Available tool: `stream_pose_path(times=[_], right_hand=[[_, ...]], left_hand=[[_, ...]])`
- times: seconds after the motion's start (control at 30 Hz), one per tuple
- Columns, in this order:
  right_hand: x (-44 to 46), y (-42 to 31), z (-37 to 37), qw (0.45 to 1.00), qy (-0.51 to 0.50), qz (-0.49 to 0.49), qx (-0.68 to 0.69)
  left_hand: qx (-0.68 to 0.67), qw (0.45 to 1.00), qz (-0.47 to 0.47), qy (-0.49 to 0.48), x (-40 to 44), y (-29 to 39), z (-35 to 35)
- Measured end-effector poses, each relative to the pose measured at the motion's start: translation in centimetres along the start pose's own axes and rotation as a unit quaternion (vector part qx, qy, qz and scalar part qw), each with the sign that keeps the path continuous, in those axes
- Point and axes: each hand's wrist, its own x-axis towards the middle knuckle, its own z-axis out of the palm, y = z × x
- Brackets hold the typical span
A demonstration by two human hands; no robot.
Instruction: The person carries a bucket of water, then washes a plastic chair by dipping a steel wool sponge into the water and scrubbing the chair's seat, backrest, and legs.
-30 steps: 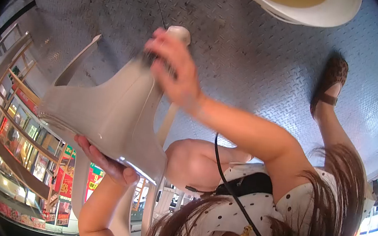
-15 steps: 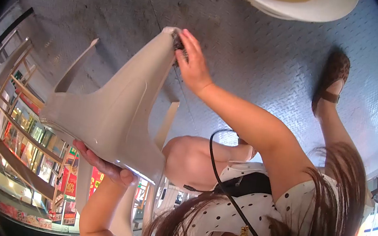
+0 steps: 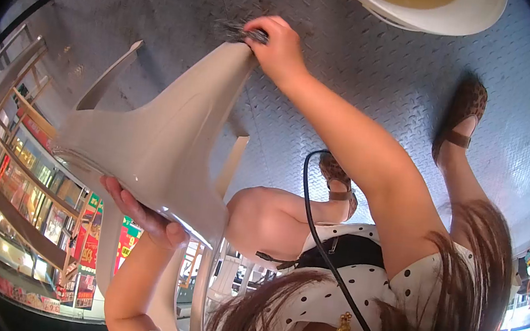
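A pale grey plastic stool is tilted on its side, its legs pointing up and away over the metal floor. My left hand supports the stool from beneath, palm against the seat, with the fingers wrapped along its edge. My right hand pinches a dark metallic scouring pad at the tip of the nearest leg. The pad touches the leg's end, and loose strands of it stick out to the left.
A white basin with yellowish liquid stands on the textured metal floor at the top right. Slatted wooden furniture is on the left. A black cable hangs in front of my body.
My right hand has moved with the pad from the leg's side up to its tip. My left hand stays under the stool, which has shifted only slightly.
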Motion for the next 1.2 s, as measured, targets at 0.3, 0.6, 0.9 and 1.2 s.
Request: stream_pose_path(times=[0.3,0.6,0.9,1.2], right_hand=[[-2.8,0.5,-0.5,0.998,0.014,0.066,0.003],[-3.1,-2.1,-1.2,0.997,-0.056,0.051,-0.028],[-1.7,-1.0,-1.4,0.991,-0.091,0.014,-0.094],[-1.8,-0.7,-1.2,0.993,-0.081,0.028,-0.081]], left_hand=[[-0.025,0.999,0.000,0.023,1.0,-0.1,0.7],[-0.041,0.999,-0.029,0.005,0.1,-0.1,-0.1],[-0.056,0.998,-0.030,-0.009,0.6,-0.1,0.0],[-0.044,0.999,-0.028,0.012,0.6,0.0,0.3]])
